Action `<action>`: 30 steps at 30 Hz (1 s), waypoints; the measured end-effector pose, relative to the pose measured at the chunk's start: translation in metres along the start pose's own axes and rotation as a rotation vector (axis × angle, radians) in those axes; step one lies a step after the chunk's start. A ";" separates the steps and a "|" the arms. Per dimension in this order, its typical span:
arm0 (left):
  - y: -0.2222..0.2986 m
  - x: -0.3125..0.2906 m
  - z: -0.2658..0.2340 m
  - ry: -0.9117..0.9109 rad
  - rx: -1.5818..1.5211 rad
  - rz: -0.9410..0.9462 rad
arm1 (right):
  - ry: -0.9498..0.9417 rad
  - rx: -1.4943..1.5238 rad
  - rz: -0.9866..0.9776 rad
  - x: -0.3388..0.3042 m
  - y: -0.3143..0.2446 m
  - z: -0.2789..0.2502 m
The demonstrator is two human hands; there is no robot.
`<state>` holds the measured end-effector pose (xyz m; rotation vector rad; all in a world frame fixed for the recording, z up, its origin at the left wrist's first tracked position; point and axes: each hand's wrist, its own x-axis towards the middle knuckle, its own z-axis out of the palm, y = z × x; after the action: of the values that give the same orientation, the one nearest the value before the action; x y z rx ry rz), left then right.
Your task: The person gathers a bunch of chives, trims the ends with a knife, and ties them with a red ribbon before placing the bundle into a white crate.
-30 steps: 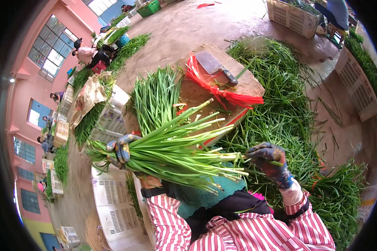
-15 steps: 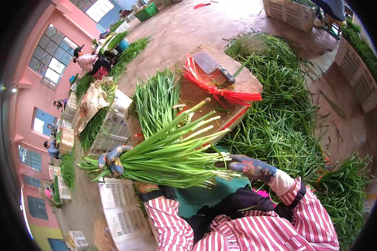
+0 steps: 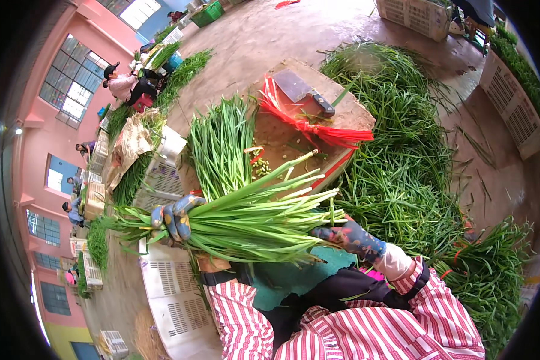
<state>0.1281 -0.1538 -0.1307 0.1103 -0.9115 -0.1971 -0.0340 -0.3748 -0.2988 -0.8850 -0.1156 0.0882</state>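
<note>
We see a bundle of green stalks (image 3: 246,219) held level above a teal apron (image 3: 294,276), between the wooden chopping block (image 3: 348,108) and our striped sleeves (image 3: 342,330). Our left hand (image 3: 173,217), in a patterned glove, is wrapped tightly around the bundle near its leafy end; our right hand (image 3: 349,235), gloved alike, presses against the pale cut ends, fingers curled on them. On the block lie a cleaver (image 3: 303,90) near its far edge and red ties (image 3: 318,126) draped over its right edge, with a second sheaf of greens (image 3: 222,144) along its left edge. Loose greens (image 3: 402,168) cover the floor to the right of the block. A white perforated crate (image 3: 174,300) sits beneath the left hand.
</note>
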 end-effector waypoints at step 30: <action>0.028 0.028 0.027 0.161 0.128 0.099 | -0.006 -1.675 -0.801 0.011 -0.140 0.059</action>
<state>0.1272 -0.1330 -0.0877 0.1962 -0.7663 -0.0371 -0.0272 -0.4165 -0.1522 -2.4229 -0.5849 -0.8868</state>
